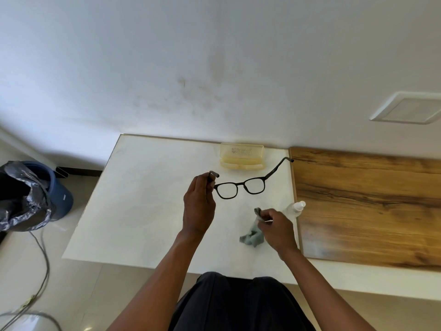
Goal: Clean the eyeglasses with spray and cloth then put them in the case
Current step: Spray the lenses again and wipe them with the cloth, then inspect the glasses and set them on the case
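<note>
White tabletop, open yellowish case at its far edge, wooden board alongside

Case lettering too blurred to read; spray bottle base hidden behind right hand.

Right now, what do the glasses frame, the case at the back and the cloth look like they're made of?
The glasses: probably matte black plastic, judging by the thick, dull rims. The case: pale yellow, see-through hard plastic, likely; printing shows through its raised lid. The cloth: soft grey-green fabric, perhaps microfibre; it crumples and droops from the right hand. The left hand pinches one temple of the glasses.
</note>
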Available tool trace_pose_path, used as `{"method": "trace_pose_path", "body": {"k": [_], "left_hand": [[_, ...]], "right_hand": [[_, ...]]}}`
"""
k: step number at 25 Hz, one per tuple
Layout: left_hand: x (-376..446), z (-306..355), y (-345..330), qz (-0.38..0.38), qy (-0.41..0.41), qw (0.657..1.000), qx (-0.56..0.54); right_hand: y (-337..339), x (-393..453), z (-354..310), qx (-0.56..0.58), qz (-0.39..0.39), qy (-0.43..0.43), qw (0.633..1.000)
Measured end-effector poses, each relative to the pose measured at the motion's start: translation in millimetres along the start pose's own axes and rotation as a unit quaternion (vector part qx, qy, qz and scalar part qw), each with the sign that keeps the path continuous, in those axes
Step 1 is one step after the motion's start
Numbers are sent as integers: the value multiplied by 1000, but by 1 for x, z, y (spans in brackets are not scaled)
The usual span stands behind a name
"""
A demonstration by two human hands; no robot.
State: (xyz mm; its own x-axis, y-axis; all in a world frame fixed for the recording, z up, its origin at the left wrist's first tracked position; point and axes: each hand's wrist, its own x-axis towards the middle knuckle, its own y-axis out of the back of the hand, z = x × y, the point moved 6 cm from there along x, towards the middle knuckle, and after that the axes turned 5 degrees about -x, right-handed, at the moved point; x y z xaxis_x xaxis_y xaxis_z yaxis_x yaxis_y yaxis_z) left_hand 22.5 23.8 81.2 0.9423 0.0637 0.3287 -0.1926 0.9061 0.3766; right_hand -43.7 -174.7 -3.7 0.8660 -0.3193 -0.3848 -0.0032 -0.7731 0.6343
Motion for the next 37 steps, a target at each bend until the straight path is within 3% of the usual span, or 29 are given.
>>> {"method": "trace_pose_path", "body": {"k": [3, 5, 9, 11, 19, 22, 27, 37], "left_hand": [[-3, -1, 1, -3, 9, 1000, -6], [-6, -3, 1, -5, 14, 1000, -9], [-7, -5, 0, -9, 29, 999, -16], [-6, -4, 0, -12, 34, 999, -22], [-1, 6, 7, 1, 23, 999, -41], [3, 14, 10, 8, -37, 999, -30], [0, 25, -2, -67, -143, 987, 25], [-11, 19, -16, -118, -156, 974, 115]], "right_hand": [[-16, -4, 6, -22, -120, -29, 992], [-10, -2, 1, -14, -81, -21, 996], [33, 5, -23, 109, 123, 21, 986], [48, 9, -36, 158, 158, 49, 974], [66, 12, -56, 175, 182, 120, 960], [67, 9, -54, 182, 190, 119, 957], [71, 8, -51, 200, 194, 130, 952], [67, 2, -53, 194, 193, 130, 953]]}}
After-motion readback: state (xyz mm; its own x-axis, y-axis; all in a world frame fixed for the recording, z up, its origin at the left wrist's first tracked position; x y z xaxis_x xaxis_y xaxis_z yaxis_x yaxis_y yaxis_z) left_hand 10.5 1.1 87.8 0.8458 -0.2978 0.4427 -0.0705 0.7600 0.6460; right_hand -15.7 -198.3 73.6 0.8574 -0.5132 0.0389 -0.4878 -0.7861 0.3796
